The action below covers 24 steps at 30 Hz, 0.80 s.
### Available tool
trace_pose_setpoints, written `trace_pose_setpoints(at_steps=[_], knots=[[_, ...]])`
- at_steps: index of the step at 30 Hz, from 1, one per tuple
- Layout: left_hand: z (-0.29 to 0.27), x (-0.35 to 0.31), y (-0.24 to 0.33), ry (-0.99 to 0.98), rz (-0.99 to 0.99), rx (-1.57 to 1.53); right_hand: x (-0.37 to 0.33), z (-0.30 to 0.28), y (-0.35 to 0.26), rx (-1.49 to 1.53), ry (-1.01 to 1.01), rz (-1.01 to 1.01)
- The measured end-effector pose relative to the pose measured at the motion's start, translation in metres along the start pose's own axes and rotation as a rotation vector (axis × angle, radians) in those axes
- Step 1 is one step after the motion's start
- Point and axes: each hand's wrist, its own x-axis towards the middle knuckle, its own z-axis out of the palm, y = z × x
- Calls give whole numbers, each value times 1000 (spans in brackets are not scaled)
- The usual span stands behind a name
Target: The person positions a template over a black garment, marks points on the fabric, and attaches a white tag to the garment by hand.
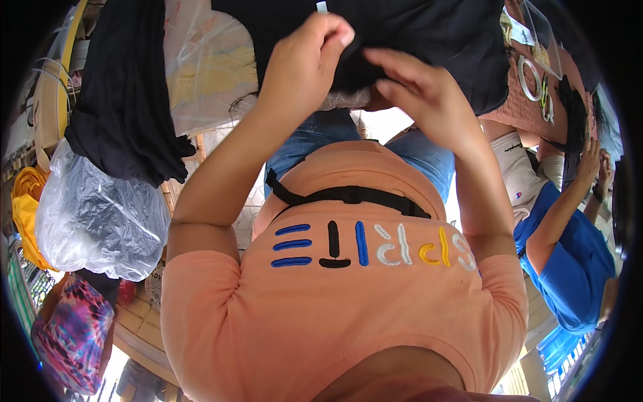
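Black cloth lies spread over the work surface before me, at the top of the head view. Above it, my left hand is closed, thumb pressed toward the curled fingers; whatever it may pinch is too small to make out. A small white tag shows just beyond its knuckles. To the right, my right hand is open over the cloth's near edge, fingers stretched toward the left hand and slightly blurred. Nothing shows between its fingers.
More black fabric hangs at the left, beside plastic-covered surface. Below it is a clear plastic bag. At the right are a tape roll and scissors. A person in a blue shirt works nearby.
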Motion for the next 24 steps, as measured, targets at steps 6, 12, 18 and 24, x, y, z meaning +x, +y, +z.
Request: trace_pose_setpoints(at_steps=[6, 12, 18, 24], knots=[[-16, 40, 37, 12, 202, -54, 87, 17, 18, -2, 168, 208], [-36, 47, -1, 145, 125, -238, 74, -12, 34, 532, -216, -113], [-29, 40, -5, 109, -15, -258, 49, -25, 23, 442, -254, 15], [-18, 31, 21, 186, 148, -139, 78, 6, 27, 137, 187, -225]])
